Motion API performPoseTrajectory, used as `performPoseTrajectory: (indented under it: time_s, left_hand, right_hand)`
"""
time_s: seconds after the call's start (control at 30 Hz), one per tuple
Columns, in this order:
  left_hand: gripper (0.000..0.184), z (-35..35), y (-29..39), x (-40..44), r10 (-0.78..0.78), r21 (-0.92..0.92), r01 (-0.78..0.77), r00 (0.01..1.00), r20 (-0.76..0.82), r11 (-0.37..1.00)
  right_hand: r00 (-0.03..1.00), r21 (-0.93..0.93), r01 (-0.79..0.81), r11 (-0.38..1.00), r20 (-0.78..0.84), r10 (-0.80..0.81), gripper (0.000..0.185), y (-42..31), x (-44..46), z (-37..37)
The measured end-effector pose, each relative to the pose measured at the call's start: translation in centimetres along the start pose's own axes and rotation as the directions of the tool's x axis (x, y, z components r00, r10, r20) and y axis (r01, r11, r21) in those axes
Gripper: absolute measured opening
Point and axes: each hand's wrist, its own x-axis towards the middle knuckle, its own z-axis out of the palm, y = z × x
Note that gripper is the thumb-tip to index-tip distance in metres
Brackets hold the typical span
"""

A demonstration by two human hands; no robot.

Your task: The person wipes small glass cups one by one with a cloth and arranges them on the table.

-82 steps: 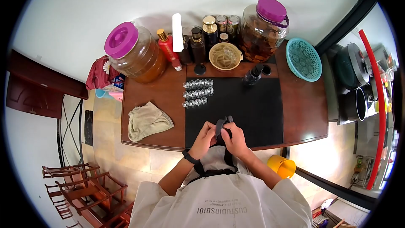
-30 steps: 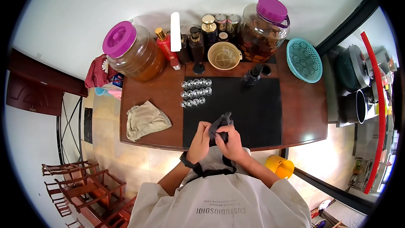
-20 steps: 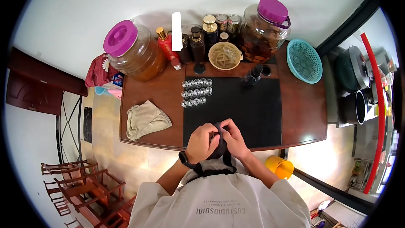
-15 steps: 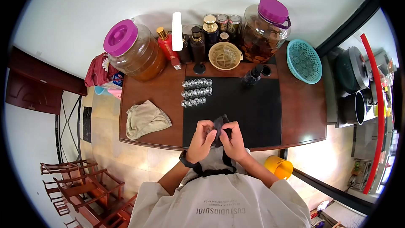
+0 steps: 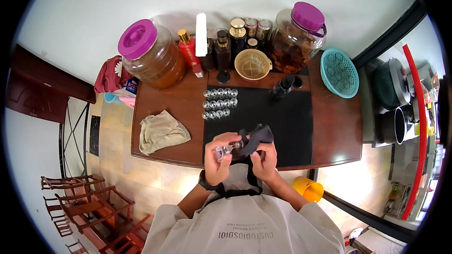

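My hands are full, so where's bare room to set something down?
Bare: black mat right of the small glasses, in front of the dark bottle; brown tabletop in front of the teal basket. Crowded: the back, with jars and bottles.

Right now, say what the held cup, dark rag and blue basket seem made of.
Held cup: likely glass, clear and glossy, with bright glints. Dark rag: fabric, matte, in limp folds; weave too small to tell. Blue basket: probably moulded plastic, slight sheen, evenly perforated walls.

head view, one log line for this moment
left hand: holds glass; right hand: holds dark cloth; other glasses: rows on black mat; beige cloth: on table
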Motion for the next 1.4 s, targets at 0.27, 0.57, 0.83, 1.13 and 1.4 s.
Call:
performPoseTrajectory:
  time_s: [0.27,0.57,0.83,1.13,1.4]
  left_hand:
    - [0.02,-3.0,1.9,1.6,-0.215,0.426,0.081,0.936,0.277,0.901]
    - [0.027,-0.8,-0.3,-1.0,-0.09,0.353,0.04,0.988,0.125,0.935]
    - [0.02,-2.0,-1.8,-1.3,-0.001,0.203,0.026,0.993,-0.121,0.979]
    - [0.041,0.4,-0.6,2.4,0.076,0.406,-0.168,0.969,0.234,0.898]
    - [0.015,-0.5,-1.7,1.7,-0.158,0.549,0.03,0.97,0.186,0.835]
  right_hand:
    - [0.967,-0.009,0.22,0.975,0.137,-0.217,0.018,-2.8,0.8,-0.4]
    - [0.978,-0.119,0.112,0.986,0.189,-0.089,0.038,-1.8,0.8,2.0]
    - [0.983,0.014,-0.121,0.993,0.144,0.118,0.033,-1.7,0.2,2.8]
    - [0.916,0.093,-0.392,0.915,0.13,0.379,0.016,-0.7,0.2,2.2]
    - [0.742,0.155,-0.667,0.729,0.224,0.632,0.02,-0.3,-0.4,1.6]
